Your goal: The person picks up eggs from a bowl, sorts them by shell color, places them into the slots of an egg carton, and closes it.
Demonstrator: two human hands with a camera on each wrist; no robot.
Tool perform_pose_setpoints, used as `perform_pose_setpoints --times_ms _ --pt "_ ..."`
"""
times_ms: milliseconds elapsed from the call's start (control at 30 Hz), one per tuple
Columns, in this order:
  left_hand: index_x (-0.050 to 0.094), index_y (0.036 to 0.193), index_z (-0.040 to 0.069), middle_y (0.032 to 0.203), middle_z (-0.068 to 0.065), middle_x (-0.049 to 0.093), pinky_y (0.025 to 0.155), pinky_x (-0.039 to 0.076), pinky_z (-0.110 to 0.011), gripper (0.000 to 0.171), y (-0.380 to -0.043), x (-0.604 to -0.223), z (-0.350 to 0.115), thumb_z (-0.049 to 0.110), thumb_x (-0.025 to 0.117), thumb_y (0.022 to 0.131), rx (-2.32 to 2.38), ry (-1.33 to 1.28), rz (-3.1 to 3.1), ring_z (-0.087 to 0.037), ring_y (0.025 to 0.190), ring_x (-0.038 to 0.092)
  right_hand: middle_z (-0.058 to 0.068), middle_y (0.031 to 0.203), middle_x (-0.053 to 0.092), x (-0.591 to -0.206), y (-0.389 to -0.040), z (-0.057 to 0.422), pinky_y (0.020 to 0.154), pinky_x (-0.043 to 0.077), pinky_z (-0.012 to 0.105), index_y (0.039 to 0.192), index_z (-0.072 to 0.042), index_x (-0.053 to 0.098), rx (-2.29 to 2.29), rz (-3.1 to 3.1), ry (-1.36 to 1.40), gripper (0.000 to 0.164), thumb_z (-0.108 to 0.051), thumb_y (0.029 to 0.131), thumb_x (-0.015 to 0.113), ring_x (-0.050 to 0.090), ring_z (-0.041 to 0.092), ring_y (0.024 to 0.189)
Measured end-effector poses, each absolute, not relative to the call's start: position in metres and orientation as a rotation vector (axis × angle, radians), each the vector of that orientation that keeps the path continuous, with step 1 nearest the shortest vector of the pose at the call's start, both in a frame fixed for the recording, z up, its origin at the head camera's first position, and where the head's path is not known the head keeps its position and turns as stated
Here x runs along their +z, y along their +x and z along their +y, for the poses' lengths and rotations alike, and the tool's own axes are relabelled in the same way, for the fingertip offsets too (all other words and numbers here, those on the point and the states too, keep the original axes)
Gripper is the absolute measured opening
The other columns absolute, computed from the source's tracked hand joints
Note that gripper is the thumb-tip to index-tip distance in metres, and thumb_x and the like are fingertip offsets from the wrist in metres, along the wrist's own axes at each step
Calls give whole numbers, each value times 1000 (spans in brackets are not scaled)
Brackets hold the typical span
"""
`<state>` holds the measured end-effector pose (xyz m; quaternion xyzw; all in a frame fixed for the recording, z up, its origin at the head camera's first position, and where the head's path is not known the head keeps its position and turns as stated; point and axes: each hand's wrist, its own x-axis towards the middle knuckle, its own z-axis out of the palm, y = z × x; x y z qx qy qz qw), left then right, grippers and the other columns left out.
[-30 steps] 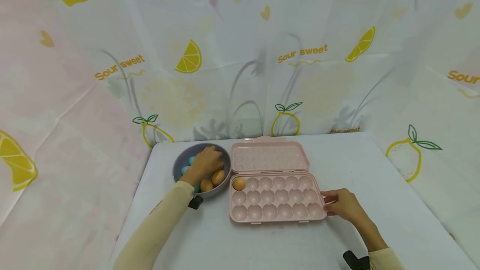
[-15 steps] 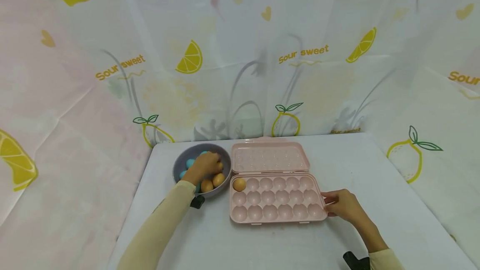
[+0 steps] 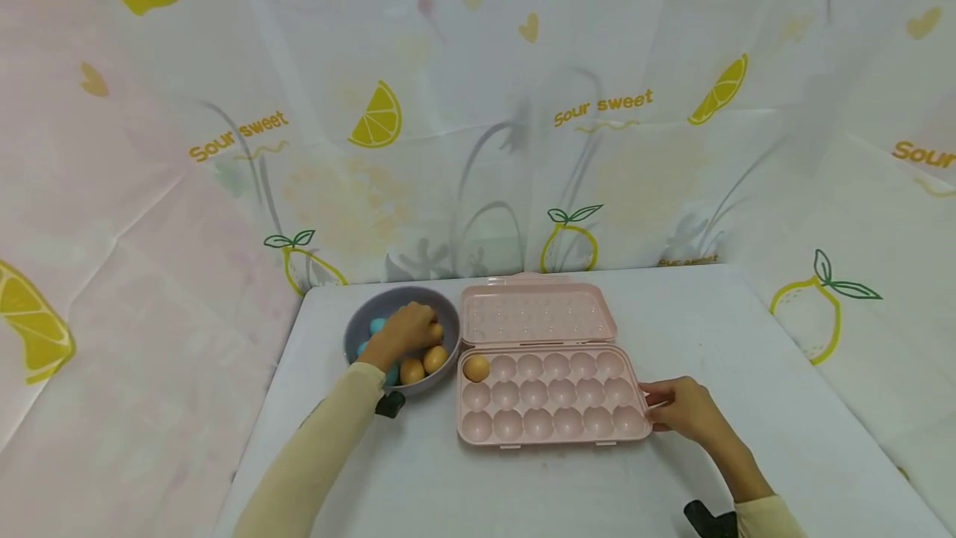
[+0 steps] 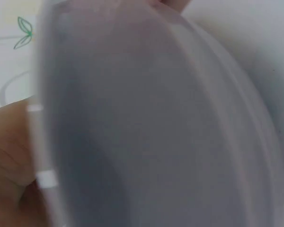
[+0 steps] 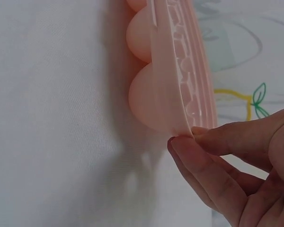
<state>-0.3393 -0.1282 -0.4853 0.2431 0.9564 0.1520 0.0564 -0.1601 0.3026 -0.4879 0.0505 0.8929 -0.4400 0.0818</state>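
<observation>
My left hand (image 3: 409, 329) reaches into a grey bowl (image 3: 357, 314) that holds brown eggs (image 3: 436, 358) and blue eggs (image 3: 377, 325). Its fingers point down among the eggs, with a brown egg right beside them. The fingertips are hidden, so whether they grip an egg cannot be seen. In the left wrist view the bowl's wall (image 4: 146, 118) covers most of the work. To the bowl's right lies an unlatched pink egg carton (image 3: 548, 393), with one brown egg (image 3: 476, 368) in its back left cup. My right hand (image 5: 236, 165) pinches the carton's right edge between thumb and fingers.
The carton's lid (image 3: 538, 312) lies folded back behind its cups, close to the bowl's rim. Everything stands on a white table (image 3: 418, 471). A lemon-print cloth (image 3: 478, 106) hangs behind it and at both sides.
My left hand has drawn back slightly toward me and sunk lower into the bowl, its fingers bunching. The brown egg beside the fingers shows more clearly. My right hand and the carton have not moved.
</observation>
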Motion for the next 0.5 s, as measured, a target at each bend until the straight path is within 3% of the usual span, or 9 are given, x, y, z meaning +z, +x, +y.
perform_pose_setpoints --times_ms 233,333,500 --pt "64 77 16 71 2 58 63 45 -35 16 -338 -478 -136 26 75 80 572 719 2849 -18 66 52 20 93 69 -488 -161 302 60 57 32 117 15 62 -1312 2662 162 44 10 75 72 70 25 72" --pt "66 88 14 79 3 62 69 48 -35 20 -338 -474 -138 27 77 78 646 718 2847 -17 71 55 19 93 69 -488 -161 302 59 57 32 117 15 62 -1300 2670 162 44 10 75 72 70 25 72" --pt "66 90 11 80 1 62 66 48 -33 19 -338 -464 -136 23 76 80 771 800 2856 -16 70 55 20 93 68 -488 -162 302 59 57 32 117 16 61 -1278 2679 153 44 11 74 71 70 26 72"
